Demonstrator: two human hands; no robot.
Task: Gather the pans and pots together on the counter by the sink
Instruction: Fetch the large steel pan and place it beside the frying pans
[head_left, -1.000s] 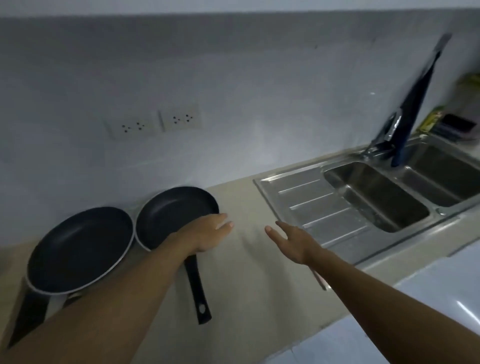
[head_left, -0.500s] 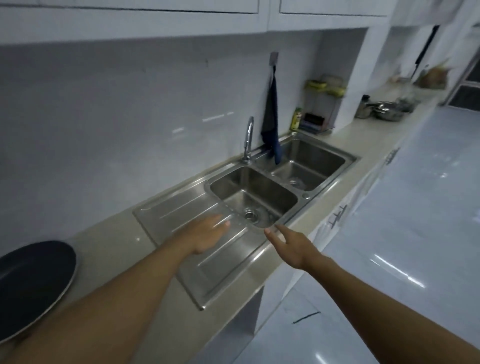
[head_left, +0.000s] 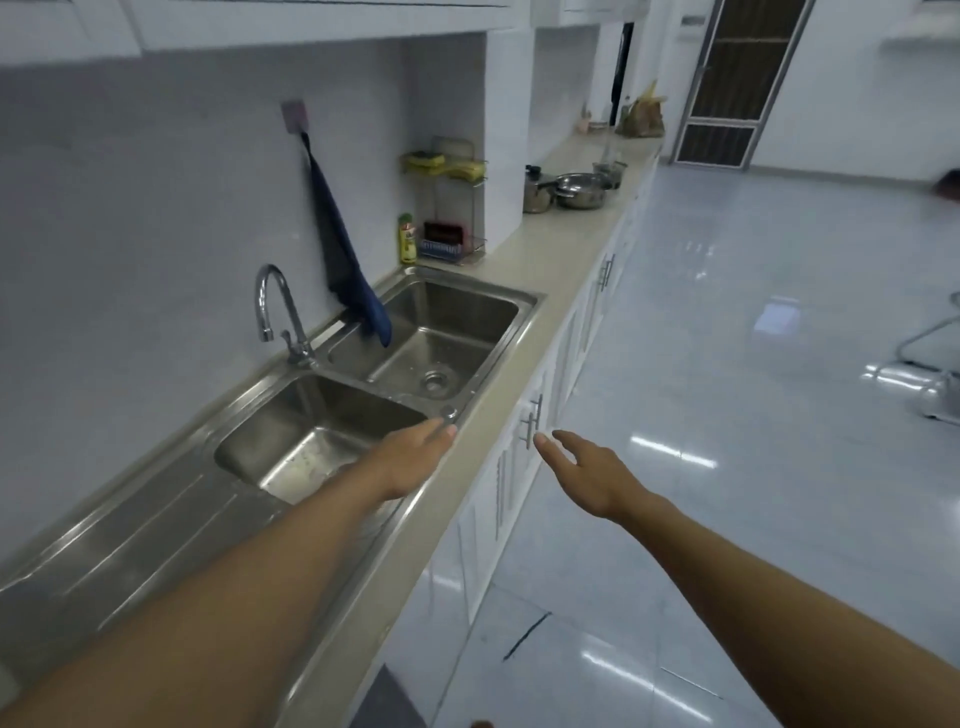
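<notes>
Pots (head_left: 579, 193) of bare steel are what my feed now shows, a small cluster standing far down the counter (head_left: 563, 244), well past the sink (head_left: 496, 358) and the wire rack (head_left: 447, 208) in the corner. A second ago I was looking down at two black frying pans on the counter to the left of the draining board (head_left: 135, 519), with the left hand over the near rim of the smaller one. Half a second ago only one of them clung to the left edge of the view, and now both are out of frame as the head swings right along the worktop. Neither pan came along. The left hand (head_left: 415, 460) hangs over the front corner of the near basin, fingers straight and close together, holding nothing; I cannot tell whether it touches the rim. The right hand (head_left: 592, 475) is out over the floor in front of the cupboard handles (head_left: 532, 423), fingers loosely spread, also empty. I read this as leaving the frying pans where they lie by the sink and going for the far group, so the gathering is barely begun. The steel pieces are well apart from the pans, with both basins, the tap (head_left: 280, 312) and the hanging blue cloth (head_left: 340, 244) between. The next reach needs a walk along the counter first.
</notes>
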